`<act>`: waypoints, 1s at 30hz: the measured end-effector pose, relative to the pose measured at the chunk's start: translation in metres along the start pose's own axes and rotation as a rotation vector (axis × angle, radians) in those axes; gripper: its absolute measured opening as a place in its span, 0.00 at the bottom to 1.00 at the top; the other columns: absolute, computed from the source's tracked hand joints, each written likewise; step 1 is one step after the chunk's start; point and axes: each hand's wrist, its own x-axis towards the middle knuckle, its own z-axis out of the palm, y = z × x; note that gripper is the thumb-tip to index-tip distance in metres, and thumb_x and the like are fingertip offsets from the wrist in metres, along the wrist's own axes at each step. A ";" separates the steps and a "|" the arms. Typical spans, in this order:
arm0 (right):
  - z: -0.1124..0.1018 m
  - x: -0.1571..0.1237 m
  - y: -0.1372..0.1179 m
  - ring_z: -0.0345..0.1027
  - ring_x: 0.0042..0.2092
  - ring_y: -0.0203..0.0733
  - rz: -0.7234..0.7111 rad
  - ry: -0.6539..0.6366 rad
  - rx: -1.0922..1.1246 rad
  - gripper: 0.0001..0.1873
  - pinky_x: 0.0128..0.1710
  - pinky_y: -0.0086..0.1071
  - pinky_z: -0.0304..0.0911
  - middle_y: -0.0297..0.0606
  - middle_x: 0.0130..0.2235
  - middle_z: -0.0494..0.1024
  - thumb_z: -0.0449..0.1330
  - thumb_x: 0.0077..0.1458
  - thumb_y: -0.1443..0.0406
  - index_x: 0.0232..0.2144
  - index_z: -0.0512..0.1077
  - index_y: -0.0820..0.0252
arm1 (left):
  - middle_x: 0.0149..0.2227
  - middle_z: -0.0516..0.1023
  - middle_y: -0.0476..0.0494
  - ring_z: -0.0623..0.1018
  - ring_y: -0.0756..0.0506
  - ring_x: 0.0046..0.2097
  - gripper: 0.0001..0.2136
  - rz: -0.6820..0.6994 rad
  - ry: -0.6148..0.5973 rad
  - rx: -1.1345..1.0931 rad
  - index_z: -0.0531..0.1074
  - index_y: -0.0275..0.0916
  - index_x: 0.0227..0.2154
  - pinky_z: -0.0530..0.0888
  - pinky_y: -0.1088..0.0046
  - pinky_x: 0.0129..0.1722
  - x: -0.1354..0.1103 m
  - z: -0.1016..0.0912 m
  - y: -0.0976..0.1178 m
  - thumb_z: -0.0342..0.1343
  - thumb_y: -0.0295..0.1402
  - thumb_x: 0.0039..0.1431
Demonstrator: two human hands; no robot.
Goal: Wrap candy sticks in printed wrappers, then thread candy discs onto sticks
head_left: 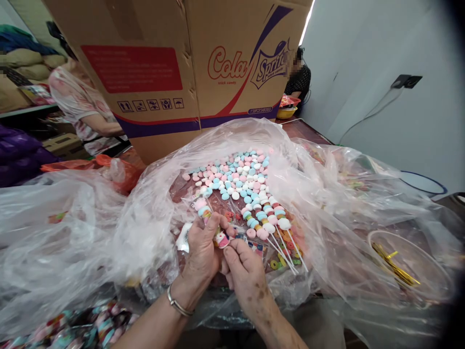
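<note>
- your left hand (201, 249), with a metal bracelet (178, 302) on its wrist, has its fingers wrapped around a wrapped marshmallow skewer (203, 208), whose pink and blue top shows past your thumb.
- your right hand (247, 266) has its fingers pinching the skewer's lower end, beside a pink-and-white label (222, 240).
- that skewer is held above the bench (181, 188), left of several marshmallow skewers (260, 215) on white sticks.
- loose pink, blue and white marshmallows (238, 177) lie beyond your hands.
- gold twist ties (395, 265) lie in a round container, well to your right.
</note>
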 end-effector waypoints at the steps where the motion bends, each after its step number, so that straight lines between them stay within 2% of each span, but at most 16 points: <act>1: -0.003 -0.002 0.000 0.52 0.20 0.30 -0.025 -0.029 -0.064 0.15 0.19 0.24 0.50 0.25 0.21 0.62 0.52 0.64 0.56 0.27 0.64 0.57 | 0.23 0.77 0.51 0.76 0.50 0.23 0.17 0.008 0.022 -0.006 0.74 0.36 0.25 0.76 0.75 0.25 0.003 -0.002 0.004 0.74 0.41 0.42; 3: -0.010 -0.005 0.000 0.58 0.22 0.31 -0.134 -0.036 -0.272 0.11 0.22 0.25 0.55 0.27 0.23 0.65 0.50 0.65 0.62 0.32 0.68 0.58 | 0.24 0.79 0.49 0.79 0.48 0.25 0.18 0.036 0.086 -0.025 0.75 0.35 0.27 0.78 0.72 0.28 0.009 -0.004 0.014 0.75 0.40 0.39; 4: -0.013 -0.006 0.001 0.61 0.24 0.33 -0.240 0.009 -0.415 0.11 0.25 0.25 0.58 0.29 0.24 0.68 0.49 0.65 0.64 0.34 0.69 0.58 | 0.25 0.80 0.49 0.79 0.47 0.25 0.19 0.047 0.117 -0.030 0.75 0.35 0.28 0.79 0.71 0.29 0.011 -0.004 0.019 0.76 0.39 0.37; 7: -0.018 -0.003 0.004 0.69 0.29 0.38 -0.708 0.267 -0.874 0.12 0.31 0.29 0.62 0.37 0.30 0.77 0.49 0.65 0.69 0.40 0.73 0.61 | 0.24 0.79 0.50 0.79 0.47 0.25 0.17 0.049 0.175 -0.006 0.74 0.35 0.26 0.79 0.71 0.30 0.011 -0.003 0.027 0.76 0.35 0.36; 9: -0.018 0.000 0.006 0.72 0.32 0.40 -0.935 0.387 -1.071 0.12 0.35 0.31 0.64 0.42 0.32 0.79 0.50 0.65 0.72 0.43 0.74 0.63 | 0.24 0.78 0.49 0.79 0.48 0.26 0.14 0.004 0.211 0.016 0.74 0.34 0.24 0.79 0.70 0.30 0.008 0.000 0.027 0.75 0.33 0.40; 12: -0.015 0.003 0.006 0.74 0.33 0.42 -1.014 0.409 -1.157 0.12 0.36 0.32 0.65 0.43 0.31 0.79 0.51 0.65 0.73 0.43 0.73 0.65 | 0.23 0.76 0.49 0.77 0.50 0.25 0.09 -0.076 0.284 -0.019 0.73 0.32 0.22 0.80 0.70 0.30 0.007 0.002 0.024 0.67 0.29 0.51; 15: -0.014 0.002 0.004 0.74 0.33 0.42 -0.989 0.406 -1.131 0.10 0.36 0.31 0.65 0.41 0.30 0.78 0.52 0.65 0.73 0.39 0.73 0.63 | 0.20 0.71 0.51 0.71 0.54 0.20 0.09 -0.091 0.287 -0.147 0.72 0.33 0.22 0.76 0.75 0.24 0.011 0.000 0.027 0.60 0.25 0.57; 18: -0.016 -0.004 0.003 0.71 0.29 0.40 -0.953 0.372 -1.108 0.11 0.32 0.30 0.62 0.38 0.27 0.77 0.51 0.65 0.73 0.37 0.73 0.62 | 0.19 0.67 0.54 0.66 0.56 0.18 0.08 -0.102 0.194 -0.267 0.71 0.34 0.22 0.71 0.80 0.20 0.017 -0.004 0.032 0.59 0.24 0.56; 20: -0.016 -0.009 0.003 0.69 0.27 0.39 -0.860 0.297 -1.035 0.12 0.30 0.30 0.59 0.37 0.25 0.75 0.49 0.65 0.72 0.36 0.72 0.61 | 0.19 0.65 0.56 0.64 0.57 0.17 0.07 -0.114 0.149 -0.311 0.70 0.34 0.23 0.69 0.81 0.19 0.020 -0.007 0.035 0.59 0.24 0.55; 23: -0.015 -0.016 0.001 0.65 0.25 0.35 -0.553 0.139 -0.802 0.12 0.26 0.28 0.55 0.33 0.23 0.71 0.49 0.66 0.67 0.32 0.70 0.59 | 0.20 0.65 0.56 0.64 0.58 0.17 0.05 -0.096 0.124 -0.352 0.71 0.34 0.24 0.68 0.82 0.18 0.023 -0.011 0.036 0.60 0.25 0.54; 26: -0.012 -0.020 -0.004 0.56 0.24 0.32 -0.217 0.001 -0.501 0.14 0.24 0.27 0.49 0.29 0.22 0.64 0.50 0.65 0.62 0.27 0.65 0.58 | 0.21 0.65 0.56 0.65 0.58 0.18 0.05 -0.073 0.066 -0.378 0.71 0.34 0.26 0.67 0.83 0.18 0.023 -0.013 0.036 0.62 0.27 0.52; 30: -0.006 -0.020 -0.011 0.46 0.22 0.31 0.058 -0.096 -0.121 0.16 0.21 0.27 0.42 0.25 0.20 0.55 0.52 0.60 0.56 0.24 0.62 0.57 | 0.22 0.66 0.55 0.65 0.58 0.18 0.07 -0.048 -0.025 -0.375 0.73 0.34 0.29 0.67 0.83 0.18 0.023 -0.014 0.035 0.66 0.30 0.50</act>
